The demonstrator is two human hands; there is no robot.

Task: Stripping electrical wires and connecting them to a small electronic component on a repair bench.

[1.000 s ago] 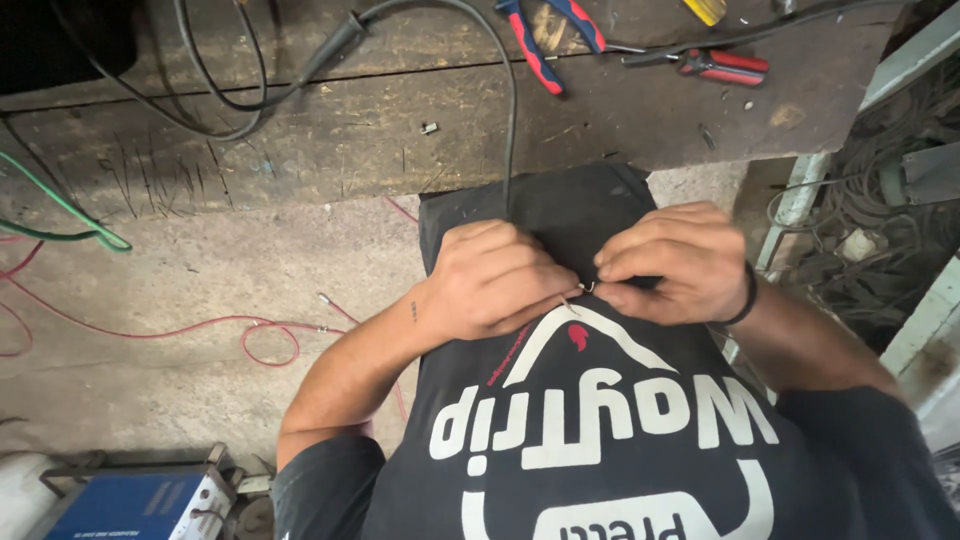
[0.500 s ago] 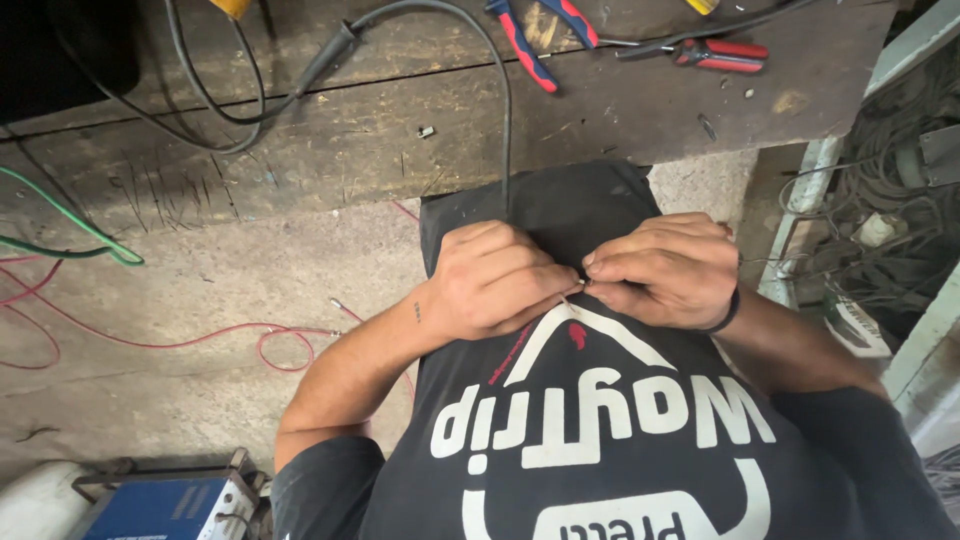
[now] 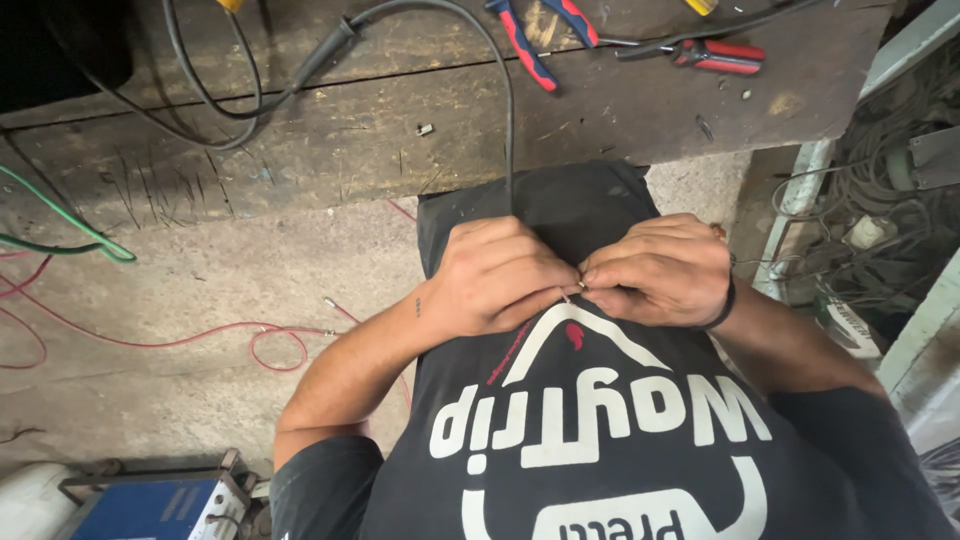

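- Left hand (image 3: 500,275) and right hand (image 3: 655,268) are pinching the bare wire end (image 3: 571,293) between them, fingers closed narrow, bracing against the shirt (image 3: 600,420) for steadiness.
- Black cable (image 3: 512,110) is running beyond the hands onto the bench (image 3: 300,150).
- Pliers (image 3: 540,30) are lying farther along the bench.

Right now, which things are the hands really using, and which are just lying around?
In use: left hand and right hand, pinching bare wire ends of the black cable.

Lying about: red-handled pliers, red-and-blue pliers, red wire, green cable, workbench.
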